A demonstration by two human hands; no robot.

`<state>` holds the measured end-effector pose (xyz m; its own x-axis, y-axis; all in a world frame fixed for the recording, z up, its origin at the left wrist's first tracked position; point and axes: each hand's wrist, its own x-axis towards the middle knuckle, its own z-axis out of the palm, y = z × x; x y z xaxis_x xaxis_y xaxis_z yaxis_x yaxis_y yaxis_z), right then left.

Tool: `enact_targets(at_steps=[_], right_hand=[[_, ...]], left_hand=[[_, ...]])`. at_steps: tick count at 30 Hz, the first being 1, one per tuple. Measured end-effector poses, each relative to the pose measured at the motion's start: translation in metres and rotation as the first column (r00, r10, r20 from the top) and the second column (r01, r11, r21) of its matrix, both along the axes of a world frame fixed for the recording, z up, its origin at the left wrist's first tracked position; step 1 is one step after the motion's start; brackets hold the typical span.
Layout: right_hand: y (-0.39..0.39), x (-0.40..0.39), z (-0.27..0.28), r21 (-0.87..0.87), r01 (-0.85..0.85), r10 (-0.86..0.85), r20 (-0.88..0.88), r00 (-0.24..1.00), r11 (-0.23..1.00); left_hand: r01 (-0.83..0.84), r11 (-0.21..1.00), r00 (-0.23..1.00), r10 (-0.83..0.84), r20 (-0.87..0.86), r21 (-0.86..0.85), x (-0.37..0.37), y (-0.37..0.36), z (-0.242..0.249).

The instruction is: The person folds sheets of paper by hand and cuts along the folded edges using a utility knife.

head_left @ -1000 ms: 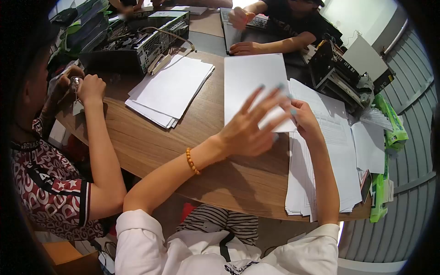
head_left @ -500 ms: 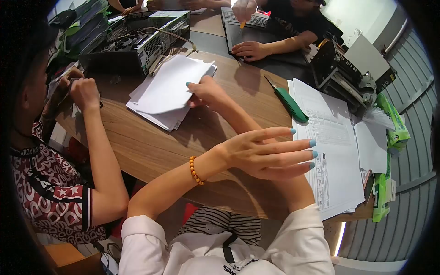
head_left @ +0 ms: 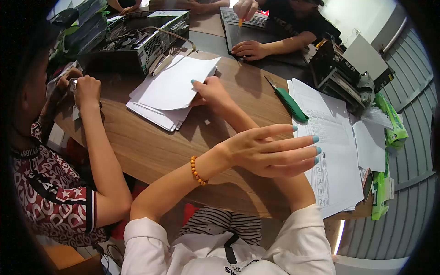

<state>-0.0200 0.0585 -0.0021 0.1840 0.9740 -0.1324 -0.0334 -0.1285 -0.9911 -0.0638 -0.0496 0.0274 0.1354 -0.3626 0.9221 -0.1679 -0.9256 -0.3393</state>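
My arms are crossed, the left lying over the right. My right hand point(head_left: 213, 94) reaches to a stack of white paper point(head_left: 151, 118) and pinches the right edge of the upper sheets point(head_left: 172, 85), thumb on top. Those sheets are raised a little at that side, while others lie under them on the table. My left hand point(head_left: 270, 151), below an orange bead bracelet point(head_left: 197, 170), is held over my right forearm with its fingers stretched out and nothing in it. Its fingertips are over the left edge of the printed sheets point(head_left: 337, 137).
A green-handled knife or saw point(head_left: 292, 105) lies on the wooden table point(head_left: 151, 151). An opened computer case point(head_left: 137, 50) stands behind the paper. Across the table, a person holds a screwdriver point(head_left: 240, 23) over a laptop point(head_left: 233, 36). Another person's hand point(head_left: 88, 91) is at left.
The upper sheets and my right hand have shifted slightly right and up. A small white scrap now shows on the table below my right hand. My left hand has barely moved.
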Motion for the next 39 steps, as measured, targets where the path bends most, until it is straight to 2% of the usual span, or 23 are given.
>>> enact_targets(at_steps=[3,4,8,10,11,13,15,18,19,21,22,24,26,28,29,30,31,32,33,34,37,39], right_hand=[[0.013,-0.012,-0.009,0.034,-0.037,0.038,-0.017,0.999,0.999],[0.021,-0.014,-0.015,0.038,-0.035,0.031,0.094,0.995,0.999],[0.022,-0.015,-0.017,0.061,-0.032,0.027,0.08,0.996,0.998],[-0.001,-0.009,0.017,-0.184,-0.101,0.161,0.346,0.924,0.978],[-0.004,-0.005,0.021,-0.183,-0.098,0.158,0.346,0.925,0.978],[-0.009,0.003,0.026,-0.302,-0.155,0.303,0.542,0.784,0.941],[-0.011,0.009,0.023,-0.306,-0.173,0.328,0.581,0.745,0.936],[-0.012,0.011,0.012,-0.149,-0.238,0.276,0.668,0.691,0.96],[-0.013,0.01,0.01,-0.094,-0.218,0.213,0.752,0.624,0.971],[-0.015,0.013,0.006,-0.066,-0.269,0.223,0.759,0.612,0.961],[-0.018,0.019,0.006,-0.064,-0.251,0.21,0.759,0.616,0.966],[-0.033,0.037,0.006,0.098,-0.319,0.117,0.798,0.591,0.943],[-0.067,0.067,0.013,0.061,-0.229,0.084,0.816,0.572,0.972],[-0.128,0.112,0.019,0.138,-0.275,0.026,0.855,0.518,0.952],[-0.158,0.119,0.034,0.12,-0.184,-0.019,0.879,0.476,0.976],[-0.19,0.123,0.048,0.108,-0.091,-0.059,0.901,0.429,0.99],[-0.222,0.136,0.045,0.255,-0.123,-0.2,0.918,0.342,0.959],[-0.256,0.144,0.052,0.178,-0.047,-0.156,0.94,0.303,0.983],[-0.291,0.151,0.057,0.14,-0.01,-0.13,0.941,0.312,0.99],[-0.325,0.157,0.057,0.065,0.025,-0.069,0.972,0.225,0.998],[-0.403,0.141,0.058,-0.05,0.093,0.035,0.987,0.16,0.994],[-0.443,0.124,0.05,-0.253,0.198,0.231,0.964,0.13,0.947]], left_hand=[[0.001,1.0,1.0,-0.001,0.008,-0.012,0.002,0.002,-0.001],[-0.01,0.999,1.0,0.011,0.016,-0.044,0.003,0.002,-0.002],[0.022,0.995,1.0,-0.022,0.0,-0.102,0.006,0.003,-0.005],[-0.002,0.996,0.999,-0.001,-0.034,-0.087,0.001,0.005,-0.002],[-0.023,0.997,0.998,0.018,-0.068,-0.07,0.0,0.006,-0.001],[-0.018,0.996,0.998,0.012,-0.066,-0.087,0.003,0.006,-0.003],[-0.016,0.994,0.998,0.009,-0.064,-0.104,0.004,0.006,-0.005],[-0.006,0.997,0.998,0.001,-0.07,-0.076,0.006,0.005,-0.006],[-0.002,0.997,0.998,-0.003,-0.064,-0.079,0.008,0.006,-0.009],[0.019,0.997,0.998,-0.023,-0.06,-0.079,0.009,0.01,-0.011],[-0.003,0.997,0.996,-0.004,-0.094,-0.071,0.007,0.014,-0.011],[-0.04,0.998,0.984,0.032,-0.176,-0.041,0.002,0.021,-0.012],[-0.054,0.996,0.982,0.041,-0.186,-0.066,0.003,0.024,-0.013],[-0.108,0.986,0.961,0.069,-0.269,-0.13,0.002,0.026,-0.011],[-0.088,0.987,0.963,0.05,-0.264,-0.132,0.004,0.028,-0.011],[-0.124,0.971,0.939,0.048,-0.341,-0.207,0.006,0.03,-0.011],[-0.167,0.947,0.908,0.04,-0.418,-0.273,0.009,0.033,-0.012],[-0.151,0.949,0.91,0.025,-0.414,-0.275,0.013,0.036,-0.014],[-0.189,0.928,0.876,0.011,-0.482,-0.322,0.018,0.038,-0.018],[-0.232,0.902,0.837,-0.005,-0.547,-0.363,0.023,0.039,-0.021],[-0.167,0.932,0.782,-0.073,-0.618,-0.322,0.037,0.038,-0.021],[-0.132,0.947,0.75,-0.098,-0.654,-0.293,0.049,0.036,-0.02]])
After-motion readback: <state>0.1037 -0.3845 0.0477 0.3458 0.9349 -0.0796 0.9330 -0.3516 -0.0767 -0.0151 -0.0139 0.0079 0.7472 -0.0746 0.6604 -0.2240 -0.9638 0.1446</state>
